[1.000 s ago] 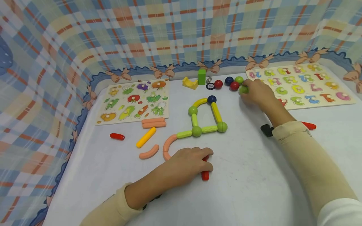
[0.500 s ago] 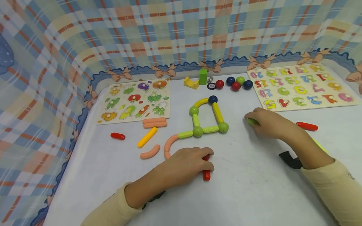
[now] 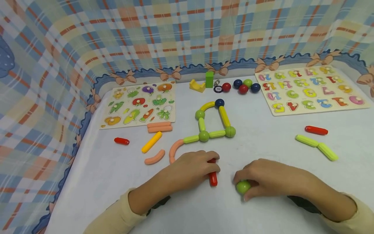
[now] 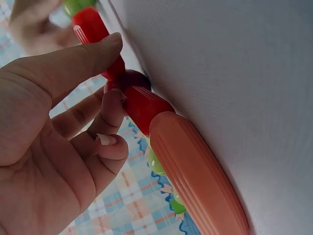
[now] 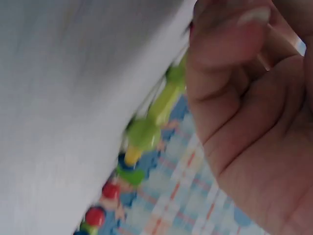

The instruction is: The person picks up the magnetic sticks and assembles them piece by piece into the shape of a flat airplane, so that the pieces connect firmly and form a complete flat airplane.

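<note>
My left hand pinches a red stick between thumb and fingers, low in the middle of the head view. In the left wrist view, a dark red ball sits behind the fingertips, where the red stick meets another red piece. A ribbed peach piece continues from that. To the right, my right hand holds a green ball in its fingertips, a short gap from the red stick's near end. Beyond the left hand lies a joined frame of green balls, yellow sticks and green sticks.
Loose peach pieces, an orange-yellow stick and a short red stick lie left. Two light green sticks and a red stick lie right. Several balls and two puzzle boards line the back.
My right hand has brought the green ball from the row of balls at the back to the front, beside the left hand. The left hand has kept its place on the red stick.
</note>
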`<action>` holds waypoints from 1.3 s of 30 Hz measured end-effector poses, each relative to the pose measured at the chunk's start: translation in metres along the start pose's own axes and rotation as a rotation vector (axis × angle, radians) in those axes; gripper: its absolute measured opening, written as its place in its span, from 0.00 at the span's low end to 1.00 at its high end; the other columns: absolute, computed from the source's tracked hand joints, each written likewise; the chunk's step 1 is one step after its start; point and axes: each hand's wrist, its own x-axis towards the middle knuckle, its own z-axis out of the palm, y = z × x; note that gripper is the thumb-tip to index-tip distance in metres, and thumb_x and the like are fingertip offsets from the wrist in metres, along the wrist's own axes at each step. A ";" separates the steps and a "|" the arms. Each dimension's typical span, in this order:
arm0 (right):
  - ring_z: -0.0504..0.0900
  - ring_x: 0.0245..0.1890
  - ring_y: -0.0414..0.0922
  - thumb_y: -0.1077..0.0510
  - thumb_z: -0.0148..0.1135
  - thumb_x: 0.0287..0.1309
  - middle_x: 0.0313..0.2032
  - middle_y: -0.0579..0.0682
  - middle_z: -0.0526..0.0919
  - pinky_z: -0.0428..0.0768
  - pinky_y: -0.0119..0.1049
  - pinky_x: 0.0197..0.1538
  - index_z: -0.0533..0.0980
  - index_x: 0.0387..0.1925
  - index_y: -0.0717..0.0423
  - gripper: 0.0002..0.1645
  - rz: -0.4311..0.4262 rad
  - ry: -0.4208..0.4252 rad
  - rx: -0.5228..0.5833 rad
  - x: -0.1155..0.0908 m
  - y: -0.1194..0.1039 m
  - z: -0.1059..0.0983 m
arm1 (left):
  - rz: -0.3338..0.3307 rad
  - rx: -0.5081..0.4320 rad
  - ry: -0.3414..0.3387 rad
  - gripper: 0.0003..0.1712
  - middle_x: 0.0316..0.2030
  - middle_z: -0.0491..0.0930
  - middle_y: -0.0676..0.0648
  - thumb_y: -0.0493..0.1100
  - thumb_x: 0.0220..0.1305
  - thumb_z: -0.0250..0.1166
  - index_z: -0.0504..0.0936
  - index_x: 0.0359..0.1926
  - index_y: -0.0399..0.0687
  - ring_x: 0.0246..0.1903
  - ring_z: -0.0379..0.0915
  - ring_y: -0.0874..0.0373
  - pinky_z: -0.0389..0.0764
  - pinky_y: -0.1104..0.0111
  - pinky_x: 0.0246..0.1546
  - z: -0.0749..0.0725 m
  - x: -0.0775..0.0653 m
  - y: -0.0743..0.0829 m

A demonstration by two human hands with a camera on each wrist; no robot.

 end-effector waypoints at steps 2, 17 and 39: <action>0.72 0.27 0.29 0.40 0.61 0.49 0.31 0.30 0.75 0.73 0.27 0.32 0.76 0.45 0.42 0.21 -0.099 -0.025 0.075 0.004 -0.008 0.010 | 0.003 -0.016 0.006 0.16 0.52 0.67 0.53 0.43 0.56 0.65 0.78 0.46 0.60 0.42 0.66 0.62 0.71 0.74 0.41 0.001 0.000 -0.001; 0.66 0.08 0.32 0.33 0.65 0.39 0.09 0.33 0.66 0.63 0.27 0.13 0.70 0.16 0.42 0.21 0.046 0.118 0.217 0.031 -0.019 0.031 | 0.024 -0.082 0.033 0.16 0.53 0.68 0.53 0.44 0.54 0.66 0.79 0.46 0.58 0.48 0.66 0.62 0.69 0.73 0.46 0.003 0.000 -0.008; 0.52 0.08 0.25 0.35 0.57 0.50 0.06 0.29 0.54 0.52 0.26 0.15 0.64 0.08 0.37 0.25 -0.019 0.262 -0.126 0.029 -0.036 0.040 | 0.015 -0.099 0.021 0.15 0.52 0.69 0.53 0.49 0.55 0.65 0.79 0.45 0.59 0.47 0.66 0.62 0.70 0.73 0.44 0.002 0.002 -0.006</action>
